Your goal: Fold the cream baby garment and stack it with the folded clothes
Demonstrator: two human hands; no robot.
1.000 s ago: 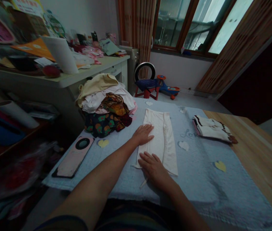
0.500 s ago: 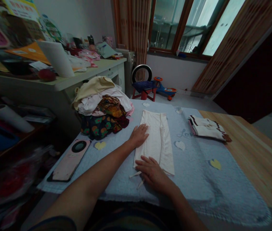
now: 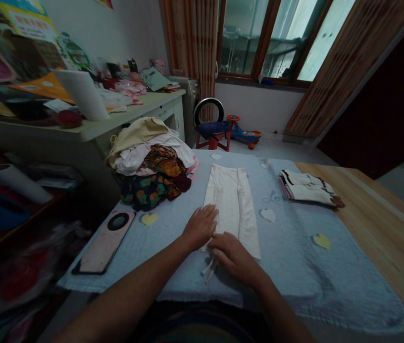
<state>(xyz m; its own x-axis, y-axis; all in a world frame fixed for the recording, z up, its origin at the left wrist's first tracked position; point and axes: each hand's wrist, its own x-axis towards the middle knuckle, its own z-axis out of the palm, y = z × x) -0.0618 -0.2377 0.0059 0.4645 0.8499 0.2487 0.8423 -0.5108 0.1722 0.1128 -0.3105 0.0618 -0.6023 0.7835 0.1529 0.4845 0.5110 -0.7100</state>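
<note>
The left hand (image 3: 199, 227) lies open and flat, its fingers on the near left edge of a long, narrow, cream-white knit garment (image 3: 231, 205) folded lengthwise. The right hand (image 3: 233, 255) rests just as open across the garment's near end, so neither grip is clenched or pinching anything. The garment lies straight along the middle of a pale blue terry towel (image 3: 294, 271) spread on a light wooden table (image 3: 376, 233). Two thin white ties (image 3: 209, 269) lie off its near end, just below the right hand. Flat palms spread the pressure evenly over soft cloth, where a pinch could drag the knit out of line. Nearby lie a heap of mixed clothes (image 3: 152, 174), a folded white garment with dark stripes (image 3: 307, 188) and a pale pink phone case (image 3: 106, 244)
</note>
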